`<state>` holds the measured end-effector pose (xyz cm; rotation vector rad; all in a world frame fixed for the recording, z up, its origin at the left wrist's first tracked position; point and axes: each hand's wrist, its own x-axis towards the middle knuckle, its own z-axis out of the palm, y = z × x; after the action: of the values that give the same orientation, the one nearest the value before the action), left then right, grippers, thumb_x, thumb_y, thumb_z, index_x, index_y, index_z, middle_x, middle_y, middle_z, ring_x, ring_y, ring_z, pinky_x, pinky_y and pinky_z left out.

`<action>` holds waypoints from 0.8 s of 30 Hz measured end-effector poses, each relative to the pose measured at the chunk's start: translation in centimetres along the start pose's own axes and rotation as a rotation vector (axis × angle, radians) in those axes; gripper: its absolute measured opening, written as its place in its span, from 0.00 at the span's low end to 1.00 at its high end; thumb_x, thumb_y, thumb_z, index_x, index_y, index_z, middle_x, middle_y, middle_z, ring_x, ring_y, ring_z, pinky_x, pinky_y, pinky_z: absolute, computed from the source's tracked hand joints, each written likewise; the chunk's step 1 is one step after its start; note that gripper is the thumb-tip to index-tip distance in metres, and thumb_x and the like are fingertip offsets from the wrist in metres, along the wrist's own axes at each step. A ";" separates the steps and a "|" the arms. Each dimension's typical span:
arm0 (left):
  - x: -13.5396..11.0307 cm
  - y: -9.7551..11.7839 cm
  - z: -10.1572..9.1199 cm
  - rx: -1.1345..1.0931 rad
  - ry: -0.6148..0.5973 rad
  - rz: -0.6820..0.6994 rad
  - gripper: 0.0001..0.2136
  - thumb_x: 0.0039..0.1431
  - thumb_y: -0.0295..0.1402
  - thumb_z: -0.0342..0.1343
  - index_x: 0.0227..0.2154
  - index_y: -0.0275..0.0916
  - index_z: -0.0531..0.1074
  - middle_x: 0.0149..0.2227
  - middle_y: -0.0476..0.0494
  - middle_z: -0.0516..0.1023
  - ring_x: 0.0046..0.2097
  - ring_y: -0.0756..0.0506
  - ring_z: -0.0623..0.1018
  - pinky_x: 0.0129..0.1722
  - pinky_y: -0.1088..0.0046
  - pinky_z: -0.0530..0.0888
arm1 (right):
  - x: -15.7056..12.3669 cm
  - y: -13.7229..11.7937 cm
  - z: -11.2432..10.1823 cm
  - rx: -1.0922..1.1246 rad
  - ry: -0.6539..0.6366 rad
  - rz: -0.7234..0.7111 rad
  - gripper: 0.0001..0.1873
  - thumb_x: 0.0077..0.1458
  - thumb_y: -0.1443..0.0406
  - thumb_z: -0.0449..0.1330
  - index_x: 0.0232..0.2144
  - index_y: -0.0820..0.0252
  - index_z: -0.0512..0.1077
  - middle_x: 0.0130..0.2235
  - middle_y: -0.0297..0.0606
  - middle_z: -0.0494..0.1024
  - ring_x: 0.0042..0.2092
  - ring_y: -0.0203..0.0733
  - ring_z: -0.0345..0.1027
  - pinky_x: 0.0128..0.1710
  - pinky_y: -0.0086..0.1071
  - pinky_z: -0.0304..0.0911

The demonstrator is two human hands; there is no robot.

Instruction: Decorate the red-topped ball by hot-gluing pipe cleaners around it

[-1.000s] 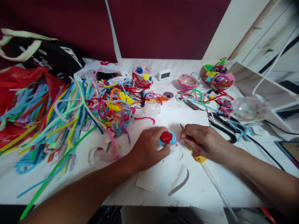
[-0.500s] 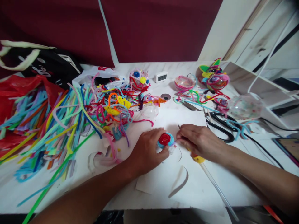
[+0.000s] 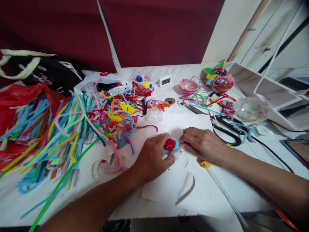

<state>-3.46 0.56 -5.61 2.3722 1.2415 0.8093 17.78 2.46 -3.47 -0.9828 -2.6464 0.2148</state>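
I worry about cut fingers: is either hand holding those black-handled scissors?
No, the scissors lie beyond the right hand, outside its grip, while the left hand grips a red-and-blue coil.

Your right hand (image 3: 205,145) hides most of the yellow glue gun (image 3: 205,164); pinch contents unclear. Digital clock (image 3: 165,81) digits too small. Tablet (image 3: 298,151) cropped, right edge.

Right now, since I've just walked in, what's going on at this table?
A person is working with both bare hands over a white sheet. The left hand holds a small round piece, red in the middle with light blue around it. The right hand is close beside it, fingertips bunched; I can't tell what they hold. A yellow tool lies partly hidden beneath that hand. Scissors lie beyond it, and colourful fuzzy sticks are heaped on the left.
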 end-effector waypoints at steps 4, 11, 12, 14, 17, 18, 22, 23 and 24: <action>0.0 0.1 0.0 -0.002 -0.004 0.004 0.15 0.51 0.30 0.52 0.44 0.38 0.67 0.45 0.40 0.76 0.48 0.40 0.76 0.51 0.59 0.72 | 0.2 0.1 0.0 0.002 -0.002 -0.005 0.14 0.65 0.63 0.46 0.33 0.61 0.69 0.32 0.39 0.71 0.35 0.39 0.64 0.33 0.31 0.58; 0.0 -0.1 0.2 0.011 -0.004 0.006 0.15 0.52 0.30 0.52 0.44 0.38 0.67 0.44 0.41 0.76 0.46 0.41 0.76 0.49 0.61 0.72 | 0.5 0.2 -0.4 0.073 -0.009 -0.014 0.10 0.64 0.65 0.49 0.37 0.61 0.69 0.32 0.39 0.72 0.36 0.38 0.65 0.34 0.30 0.58; 0.0 -0.1 0.2 0.013 -0.004 0.006 0.15 0.52 0.30 0.52 0.44 0.37 0.67 0.44 0.41 0.77 0.46 0.41 0.76 0.48 0.61 0.72 | 0.5 0.2 -0.5 0.075 -0.011 -0.022 0.09 0.64 0.66 0.49 0.38 0.61 0.69 0.32 0.38 0.73 0.36 0.38 0.66 0.34 0.30 0.58; 0.0 0.0 0.1 0.014 -0.004 0.009 0.16 0.52 0.31 0.52 0.45 0.37 0.66 0.44 0.41 0.77 0.45 0.41 0.76 0.48 0.61 0.72 | 0.8 0.4 -0.7 0.062 -0.024 -0.047 0.08 0.63 0.68 0.50 0.39 0.61 0.69 0.33 0.38 0.72 0.36 0.38 0.65 0.33 0.29 0.57; 0.0 0.1 -0.1 0.013 -0.005 0.006 0.15 0.52 0.31 0.52 0.45 0.37 0.66 0.43 0.41 0.77 0.44 0.41 0.76 0.47 0.62 0.72 | 1.0 0.7 -0.8 0.019 -0.055 -0.102 0.08 0.62 0.69 0.51 0.37 0.60 0.71 0.32 0.38 0.72 0.36 0.38 0.64 0.32 0.29 0.56; 0.0 0.2 -0.1 0.014 -0.008 0.004 0.15 0.52 0.31 0.52 0.44 0.37 0.66 0.42 0.41 0.77 0.44 0.41 0.76 0.46 0.62 0.73 | 1.1 0.8 -0.9 0.009 -0.064 -0.120 0.08 0.62 0.69 0.52 0.35 0.60 0.71 0.32 0.38 0.72 0.35 0.38 0.64 0.32 0.30 0.56; 0.1 0.1 -0.1 0.014 -0.017 -0.003 0.15 0.51 0.30 0.52 0.44 0.38 0.66 0.42 0.42 0.77 0.44 0.41 0.77 0.46 0.62 0.72 | 1.3 0.8 -1.0 -0.031 -0.085 -0.161 0.09 0.61 0.70 0.51 0.33 0.60 0.72 0.32 0.39 0.72 0.35 0.39 0.63 0.31 0.30 0.54; 0.1 0.1 -0.1 0.014 -0.016 -0.003 0.16 0.51 0.30 0.52 0.44 0.37 0.66 0.42 0.42 0.77 0.44 0.41 0.77 0.46 0.62 0.72 | 1.3 0.7 -1.1 -0.047 -0.086 -0.164 0.09 0.62 0.70 0.51 0.34 0.60 0.72 0.32 0.39 0.72 0.35 0.39 0.63 0.31 0.31 0.54; 0.1 0.1 0.0 0.014 -0.014 -0.003 0.16 0.51 0.30 0.53 0.45 0.37 0.66 0.42 0.41 0.77 0.44 0.41 0.77 0.46 0.62 0.72 | 1.3 0.7 -1.1 -0.062 -0.087 -0.166 0.10 0.62 0.70 0.51 0.35 0.60 0.72 0.32 0.39 0.72 0.35 0.39 0.63 0.31 0.31 0.54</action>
<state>-3.41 0.58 -5.54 2.3821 1.2490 0.7838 17.62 3.87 -2.31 -0.7830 -2.8126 0.1414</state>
